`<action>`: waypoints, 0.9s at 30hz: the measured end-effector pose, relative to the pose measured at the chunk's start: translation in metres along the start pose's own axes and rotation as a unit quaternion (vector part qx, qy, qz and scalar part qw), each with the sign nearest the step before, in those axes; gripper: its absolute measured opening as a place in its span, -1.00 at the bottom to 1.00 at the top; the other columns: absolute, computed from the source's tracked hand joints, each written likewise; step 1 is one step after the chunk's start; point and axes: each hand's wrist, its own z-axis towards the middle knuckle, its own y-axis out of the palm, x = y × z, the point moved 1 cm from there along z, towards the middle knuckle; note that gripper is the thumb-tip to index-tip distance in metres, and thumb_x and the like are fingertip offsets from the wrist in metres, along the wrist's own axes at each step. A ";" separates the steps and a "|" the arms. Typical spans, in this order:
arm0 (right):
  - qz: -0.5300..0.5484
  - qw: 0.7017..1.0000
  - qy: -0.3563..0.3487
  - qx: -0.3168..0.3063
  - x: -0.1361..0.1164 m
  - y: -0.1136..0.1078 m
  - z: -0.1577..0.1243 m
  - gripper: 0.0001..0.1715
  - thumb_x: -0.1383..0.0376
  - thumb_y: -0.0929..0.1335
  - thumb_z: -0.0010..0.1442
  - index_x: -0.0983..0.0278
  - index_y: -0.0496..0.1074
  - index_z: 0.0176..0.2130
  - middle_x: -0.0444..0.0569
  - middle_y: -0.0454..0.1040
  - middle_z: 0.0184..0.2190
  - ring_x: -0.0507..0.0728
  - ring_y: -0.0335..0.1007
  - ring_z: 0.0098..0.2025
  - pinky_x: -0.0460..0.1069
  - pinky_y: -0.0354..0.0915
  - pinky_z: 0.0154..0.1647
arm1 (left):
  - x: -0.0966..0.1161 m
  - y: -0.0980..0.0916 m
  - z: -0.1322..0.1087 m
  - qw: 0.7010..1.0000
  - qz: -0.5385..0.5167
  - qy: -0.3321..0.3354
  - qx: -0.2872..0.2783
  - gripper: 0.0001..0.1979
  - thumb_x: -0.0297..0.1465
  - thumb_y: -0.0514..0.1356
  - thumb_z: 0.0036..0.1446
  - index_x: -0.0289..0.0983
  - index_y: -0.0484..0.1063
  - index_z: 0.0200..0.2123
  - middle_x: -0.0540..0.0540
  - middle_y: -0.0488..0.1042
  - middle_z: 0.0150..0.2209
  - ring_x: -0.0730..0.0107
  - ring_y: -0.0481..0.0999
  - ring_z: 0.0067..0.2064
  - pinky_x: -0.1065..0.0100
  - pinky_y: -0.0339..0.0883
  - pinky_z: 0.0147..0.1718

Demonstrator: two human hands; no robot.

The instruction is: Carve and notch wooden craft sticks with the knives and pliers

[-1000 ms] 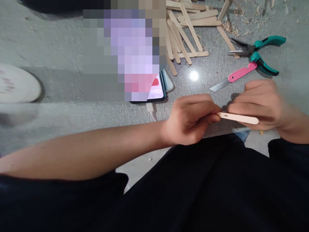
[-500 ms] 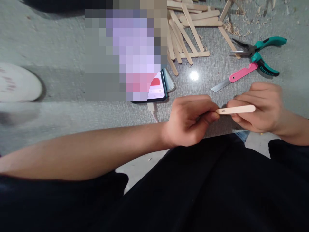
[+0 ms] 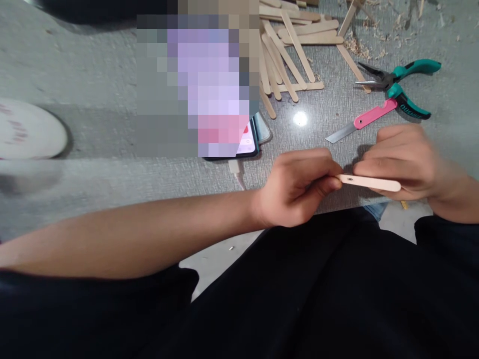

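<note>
My left hand [image 3: 295, 187] is curled and pinches something small and hidden at the left end of a flat wooden craft stick [image 3: 368, 182]. That end has a small hole in it. My right hand [image 3: 402, 159] wraps round the stick's other part and holds it nearly level above the edge of the grey surface [image 3: 112, 179]. Both hands hover just above my dark-clad lap.
Several loose wooden sticks [image 3: 288, 55] lie piled at the back with wood shavings nearby. Teal-handled pliers [image 3: 400, 85] and a pink-handled blade [image 3: 359, 122] lie behind my right hand. A phone [image 3: 250, 142] with a cable sits left of my hands. A white round object [image 3: 26, 129] rests far left.
My right hand has rolled the stick: its far end rose half a second ago and has dropped back down to a slight downward tilt. The left hand stayed in place.
</note>
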 end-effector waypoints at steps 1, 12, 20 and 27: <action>0.005 1.000 -0.005 -0.005 0.000 0.000 0.000 -0.75 0.24 0.26 0.66 0.19 0.50 -0.06 -0.20 0.49 -0.44 0.07 0.22 -0.47 0.09 0.09 -0.34 | 0.000 0.000 0.000 1.000 -0.001 -0.006 -0.006 -0.88 -0.42 0.25 0.49 -0.18 0.55 -0.19 -0.04 0.53 -0.40 0.36 0.50 -0.46 0.30 0.36 -0.47; -0.120 0.992 0.009 0.049 -0.010 0.009 0.003 -0.75 0.24 0.30 0.60 0.20 0.52 -0.15 -0.19 0.45 -0.49 0.08 0.12 -0.49 0.09 0.08 -0.43 | 0.001 0.002 0.001 0.999 0.010 0.016 0.029 -0.89 -0.48 0.27 0.46 -0.18 0.52 -0.19 -0.02 0.48 -0.44 0.38 0.45 -0.50 0.29 0.31 -0.52; -0.169 0.984 0.021 0.054 -0.011 0.011 -0.004 -0.78 0.27 0.35 0.55 0.19 0.51 -0.21 -0.14 0.59 -0.42 0.07 0.23 -0.48 0.09 0.07 -0.40 | -0.002 0.003 -0.002 0.998 -0.021 -0.047 0.041 -0.85 -0.36 0.27 0.52 -0.11 0.56 -0.21 -0.09 0.58 -0.41 0.26 0.57 -0.43 0.18 0.43 -0.43; -0.126 0.988 0.036 0.082 -0.003 0.008 -0.001 -0.84 0.26 0.35 0.56 0.19 0.55 -0.07 -0.15 0.63 -0.38 0.08 0.21 -0.48 0.11 0.08 -0.37 | -0.003 0.005 0.002 0.994 -0.066 -0.061 0.058 -0.81 -0.25 0.29 0.58 -0.18 0.64 -0.13 -0.13 0.69 -0.27 0.30 0.64 -0.31 0.23 0.51 -0.31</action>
